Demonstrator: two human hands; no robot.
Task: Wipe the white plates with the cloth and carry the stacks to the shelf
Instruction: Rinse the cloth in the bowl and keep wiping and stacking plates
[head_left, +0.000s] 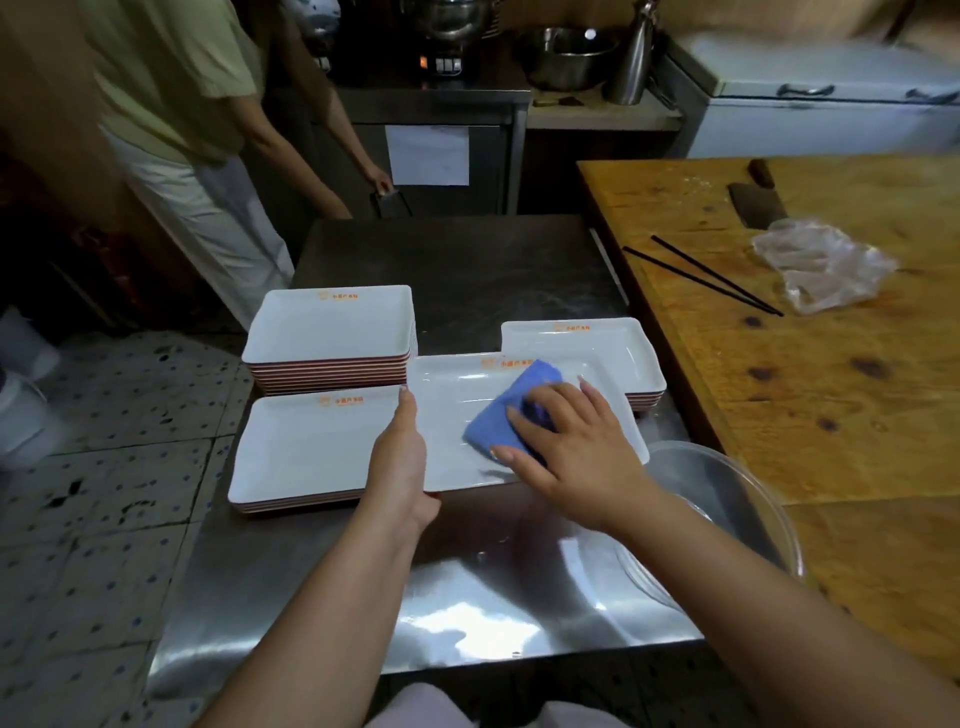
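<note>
Plate wipe, steel table

Right hand (566, 441) presses the blue cloth (511, 410) flat onto the white rectangular plate (447, 421), fingers spread and straight. My left hand (402, 457) grips that plate's left edge, thumb on top. Plate sits above the steel table (467, 582), between three plate stacks: near left (306, 452), far left (327, 332), far right (613, 353). Clear bowl (727, 514) at right. Cleaver (756, 205) and chopsticks (711, 278) lie on the wooden block (831, 389).

Bare forearms, pale pink trousers (415, 709)
</note>
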